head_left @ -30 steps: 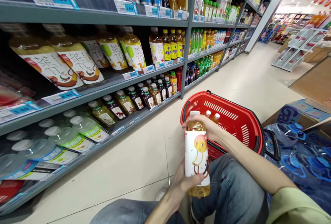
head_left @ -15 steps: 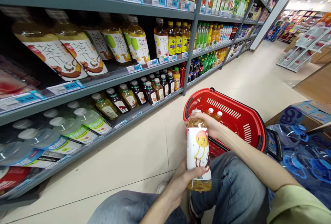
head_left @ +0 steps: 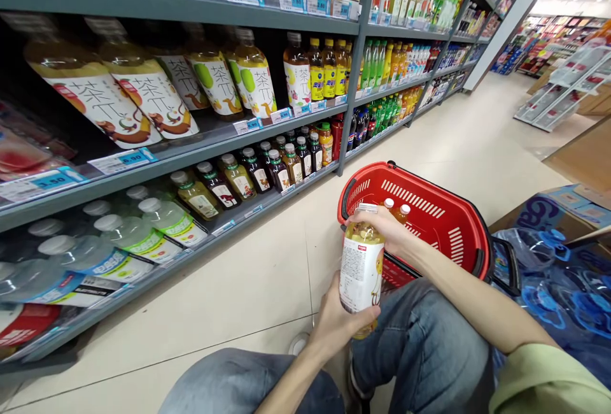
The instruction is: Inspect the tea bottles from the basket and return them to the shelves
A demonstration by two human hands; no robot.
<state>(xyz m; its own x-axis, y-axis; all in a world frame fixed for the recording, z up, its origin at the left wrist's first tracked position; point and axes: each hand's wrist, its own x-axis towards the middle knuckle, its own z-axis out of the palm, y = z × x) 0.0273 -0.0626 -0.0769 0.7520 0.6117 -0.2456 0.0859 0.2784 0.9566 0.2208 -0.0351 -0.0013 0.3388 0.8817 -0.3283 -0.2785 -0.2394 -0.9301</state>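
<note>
A tea bottle with a white label and amber drink stands upright in front of me, held in both hands. My left hand grips its lower part from below. My right hand wraps the neck and cap. The label's printed text side faces me. Just behind it a red shopping basket sits on the floor with two white-capped bottles inside.
Grey shelves on the left carry rows of tea, water and juice bottles with blue price tags. My knees in jeans are below. Blue shrink-wrapped packs and a cardboard box lie at the right; the tiled aisle runs ahead.
The bottle has been turned in my hands: the cartoon figure on the label faced me before, now the text side does. It has also tilted slightly and my left hand sits higher on it.
</note>
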